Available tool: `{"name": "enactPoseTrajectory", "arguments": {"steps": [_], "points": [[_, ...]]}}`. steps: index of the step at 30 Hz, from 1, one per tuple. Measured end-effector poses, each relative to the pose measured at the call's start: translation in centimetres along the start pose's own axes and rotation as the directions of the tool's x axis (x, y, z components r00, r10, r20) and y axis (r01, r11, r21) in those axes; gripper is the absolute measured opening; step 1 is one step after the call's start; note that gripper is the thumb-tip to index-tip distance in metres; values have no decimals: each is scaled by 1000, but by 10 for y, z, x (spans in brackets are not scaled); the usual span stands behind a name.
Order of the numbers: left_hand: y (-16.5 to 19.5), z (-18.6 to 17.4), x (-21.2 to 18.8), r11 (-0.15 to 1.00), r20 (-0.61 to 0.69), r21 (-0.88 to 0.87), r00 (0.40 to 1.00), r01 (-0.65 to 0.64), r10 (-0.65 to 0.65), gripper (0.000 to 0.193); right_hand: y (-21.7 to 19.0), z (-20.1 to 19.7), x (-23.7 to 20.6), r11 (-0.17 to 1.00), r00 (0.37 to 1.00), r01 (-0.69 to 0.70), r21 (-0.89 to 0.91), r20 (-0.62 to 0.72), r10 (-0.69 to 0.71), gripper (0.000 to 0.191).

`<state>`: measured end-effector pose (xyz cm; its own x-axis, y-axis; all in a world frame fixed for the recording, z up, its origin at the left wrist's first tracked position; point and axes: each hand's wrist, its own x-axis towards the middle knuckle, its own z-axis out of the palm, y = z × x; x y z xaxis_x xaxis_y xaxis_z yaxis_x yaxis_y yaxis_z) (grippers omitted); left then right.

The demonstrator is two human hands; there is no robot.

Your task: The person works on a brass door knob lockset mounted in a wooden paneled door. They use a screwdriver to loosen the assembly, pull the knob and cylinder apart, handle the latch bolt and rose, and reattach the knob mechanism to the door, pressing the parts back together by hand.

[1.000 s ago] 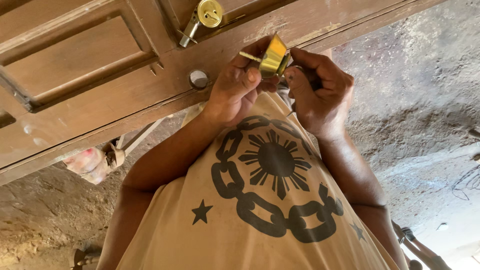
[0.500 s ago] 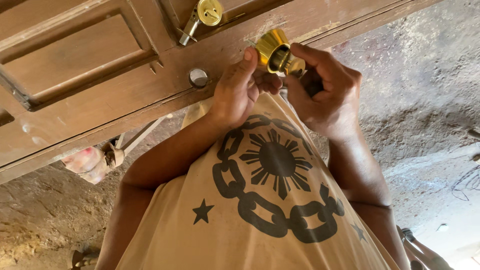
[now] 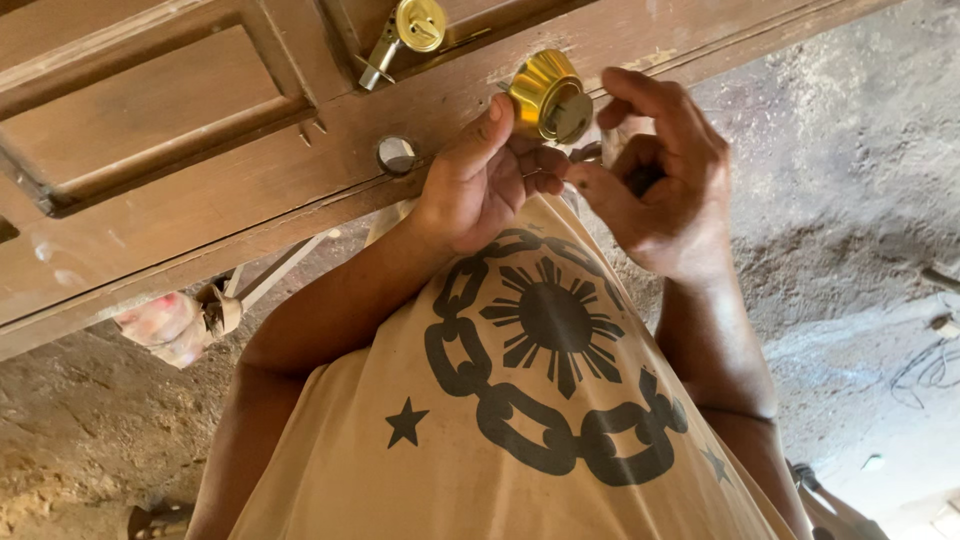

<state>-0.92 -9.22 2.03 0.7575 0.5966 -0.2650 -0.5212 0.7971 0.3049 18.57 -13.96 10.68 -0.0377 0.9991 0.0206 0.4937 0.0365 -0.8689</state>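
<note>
Head view: looking down past a tan shirt [image 3: 520, 420] at a wooden door [image 3: 180, 200] lying flat. Left hand [image 3: 480, 185] curling round the brass lock cylinder [image 3: 548, 95], thumb pressing its side, steadying it against the door edge. Right hand [image 3: 665, 180] pinching something small and dark beside the cylinder, fingers bunched; impossible telling what. Round bore hole [image 3: 396, 154] gaping empty nearby. Second brass lock piece [image 3: 405, 30] resting further up. No containers showing.
</note>
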Motion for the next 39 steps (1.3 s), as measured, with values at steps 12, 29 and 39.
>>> {"name": "enactPoseTrajectory", "arguments": {"steps": [12, 29, 39], "points": [[1, -11, 0, 934, 27, 357, 999, -27, 19, 71, 15, 2, 5, 965, 979, -197, 172, 77, 186, 42], [15, 16, -16, -115, 501, 854, 743, -507, 444, 43, 43, 15, -15, 862, 993, -39, 506, -76, 90, 32], [21, 13, -5, -416, 785, 599, 401, -684, 471, 33, 2, -5, -4, 962, 992, 104, 253, -99, -82, 39]]}}
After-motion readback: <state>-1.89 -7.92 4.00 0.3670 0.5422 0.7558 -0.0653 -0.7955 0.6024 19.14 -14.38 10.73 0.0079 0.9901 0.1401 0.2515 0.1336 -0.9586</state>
